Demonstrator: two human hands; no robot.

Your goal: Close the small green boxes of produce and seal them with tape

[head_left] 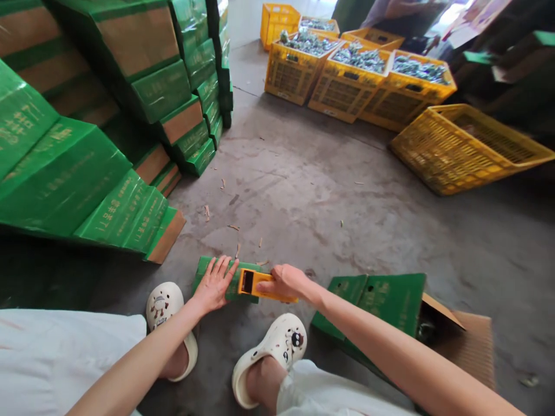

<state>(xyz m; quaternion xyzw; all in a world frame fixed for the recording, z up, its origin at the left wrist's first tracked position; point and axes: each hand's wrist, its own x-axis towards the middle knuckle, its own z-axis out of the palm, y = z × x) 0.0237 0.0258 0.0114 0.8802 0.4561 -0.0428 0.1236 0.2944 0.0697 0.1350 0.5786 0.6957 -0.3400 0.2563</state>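
Between my feet a small green carton point(202, 271) lies on the floor. My left hand point(215, 284) rests flat on its top, fingers stretched out. My right hand point(284, 281) is wrapped round an orange handheld tool point(250, 282) with a dark window at its front end. The tool's front is over the right part of the carton; I cannot tell whether it touches. To the right, partly behind my right forearm, lies a larger green carton point(381, 300) with an open brown flap and something dark inside.
Stacks of green cartons point(99, 179) rise on the left. Yellow crates point(329, 95) full of small shiny packets stand at the back, with a tilted yellow basket point(451, 156) nearer on the right. Beyond the crates is a person point(401, 17). Small scraps lie on the concrete floor point(281, 190).
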